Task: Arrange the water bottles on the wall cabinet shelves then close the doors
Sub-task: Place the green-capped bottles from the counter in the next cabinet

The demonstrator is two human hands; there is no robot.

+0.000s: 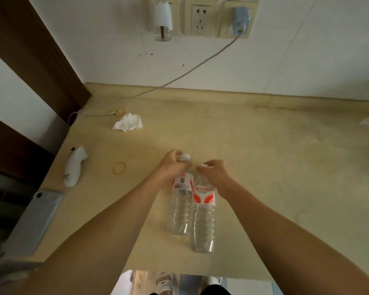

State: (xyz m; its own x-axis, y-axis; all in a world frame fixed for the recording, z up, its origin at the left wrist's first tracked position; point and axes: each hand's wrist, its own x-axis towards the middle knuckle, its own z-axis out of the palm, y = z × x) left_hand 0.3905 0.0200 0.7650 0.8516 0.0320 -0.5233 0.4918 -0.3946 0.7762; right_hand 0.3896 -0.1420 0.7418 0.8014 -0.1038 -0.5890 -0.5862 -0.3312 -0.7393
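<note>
We see two clear plastic water bottles side by side on the beige tabletop, touching along their sides. The left bottle has a white cap and a white-and-red label (text too small to read). The right bottle has a red-and-white label; its cap is mostly hidden. We read both as upright, with ribbed lower bodies; we can't tell how full they are.
</note>
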